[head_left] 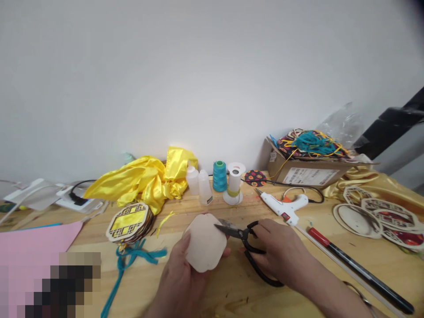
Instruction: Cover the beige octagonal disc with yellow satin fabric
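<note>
My left hand (185, 269) grips a pale, flat wooden piece with a scalloped outline (206, 243), its plain face turned up toward me. Black-handled scissors (245, 236) are in my right hand (276, 247), fingers through the handle loops. Their blades are slightly parted and reach the upper right edge of the wooden piece. Whether they are cutting anything there I cannot tell. To the left lies a stack of openwork wooden frames (127, 222) with yellow fabric behind the top one and a teal cord (121, 269) trailing from it.
Yellow satin (142, 176), two squeeze bottles (204, 187), a teal thread cone (219, 176) and a white spool (234, 181) stand along the wall. Rightward lie a glue gun (283, 205), a black marker (364, 271), round frames (357, 221) and a cardboard box (304, 172) of trimmings.
</note>
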